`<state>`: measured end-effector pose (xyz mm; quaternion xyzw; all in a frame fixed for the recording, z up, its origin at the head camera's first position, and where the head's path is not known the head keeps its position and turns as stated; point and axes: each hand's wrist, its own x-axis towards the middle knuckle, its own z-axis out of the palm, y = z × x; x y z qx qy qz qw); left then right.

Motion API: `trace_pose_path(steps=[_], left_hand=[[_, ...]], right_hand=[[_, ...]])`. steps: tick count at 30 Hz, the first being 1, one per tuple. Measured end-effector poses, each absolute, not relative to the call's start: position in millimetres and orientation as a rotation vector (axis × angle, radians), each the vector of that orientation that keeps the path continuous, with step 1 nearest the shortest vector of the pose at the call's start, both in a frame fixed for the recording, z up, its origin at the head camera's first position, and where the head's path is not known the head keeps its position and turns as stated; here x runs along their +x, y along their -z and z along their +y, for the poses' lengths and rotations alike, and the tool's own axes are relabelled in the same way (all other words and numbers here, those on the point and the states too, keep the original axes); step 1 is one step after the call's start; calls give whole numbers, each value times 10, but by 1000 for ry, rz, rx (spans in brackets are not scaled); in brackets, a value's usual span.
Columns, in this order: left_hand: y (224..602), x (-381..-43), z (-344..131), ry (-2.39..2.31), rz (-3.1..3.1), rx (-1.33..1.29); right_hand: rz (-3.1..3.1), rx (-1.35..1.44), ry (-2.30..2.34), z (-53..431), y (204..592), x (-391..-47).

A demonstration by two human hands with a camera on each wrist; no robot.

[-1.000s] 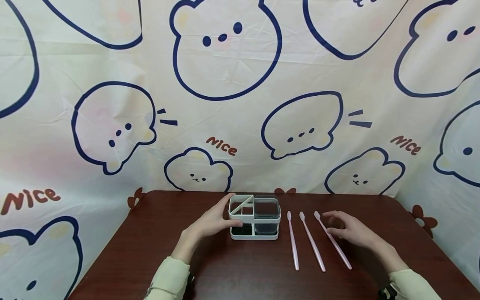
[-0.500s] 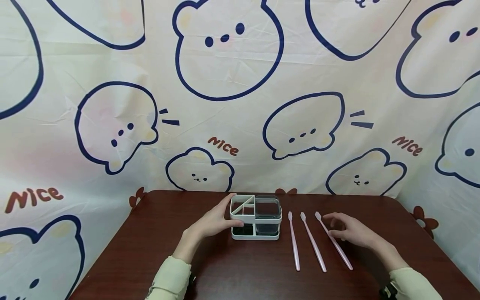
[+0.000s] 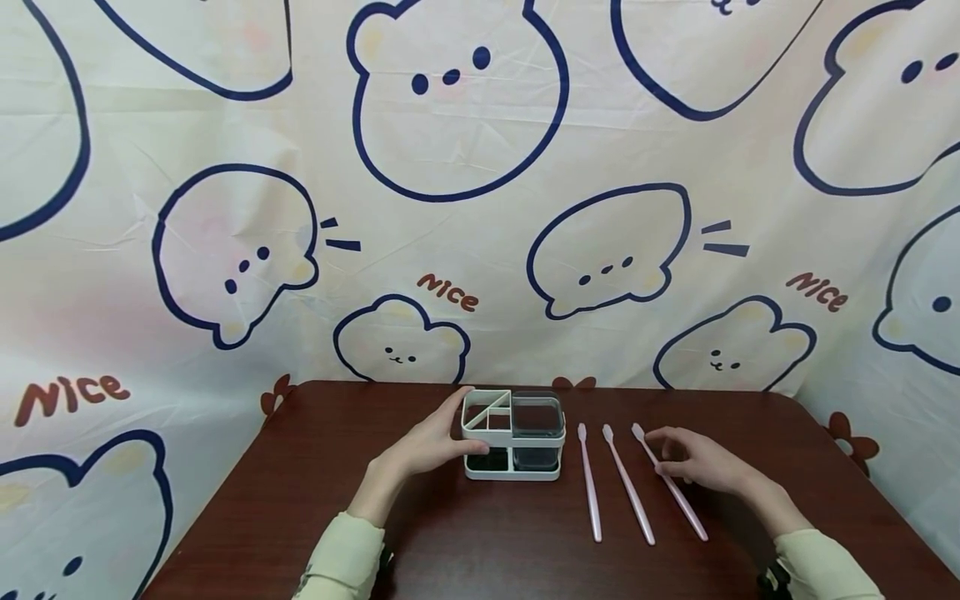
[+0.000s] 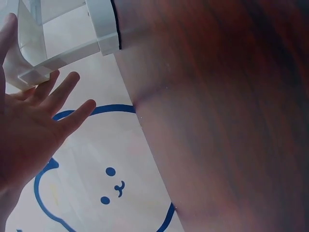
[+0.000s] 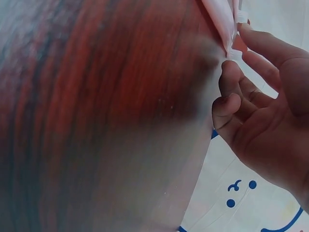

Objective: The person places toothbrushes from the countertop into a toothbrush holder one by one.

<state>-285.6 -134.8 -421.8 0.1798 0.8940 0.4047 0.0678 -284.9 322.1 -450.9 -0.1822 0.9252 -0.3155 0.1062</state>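
Note:
In the head view, my left hand (image 3: 423,439) holds the left side of a white, compartmented toothbrush holder (image 3: 487,436), thumb at its front and fingers at its back. The left wrist view shows the holder's pale frame (image 4: 72,55) between that thumb and the spread fingers. My right hand (image 3: 701,460) has its thumb and index finger at the upper part of the rightmost pink toothbrush (image 3: 684,502), pinching it as it lies on the table. Up close, in the right wrist view, the remaining fingers of the right hand (image 5: 270,111) are curled.
Two more pink toothbrushes, the middle one (image 3: 628,487) and the left one (image 3: 589,486), lie between the holder and my right hand. The dark wooden table (image 3: 510,550) ends at a cloth backdrop (image 3: 480,233) printed with cartoon bears.
My right thumb and index finger have drawn in slightly around the rightmost toothbrush. The left hand keeps its hold on the toothbrush holder. The head view has shifted very slightly.

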Motion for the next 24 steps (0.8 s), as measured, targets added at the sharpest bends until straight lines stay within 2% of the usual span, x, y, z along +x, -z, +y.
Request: trace_pose_path(steps=[24], left_hand=[[4239,-2851,-1343,-1257,2672,550]], right_hand=[[2684,-542,919,3132,4528,-2817]])
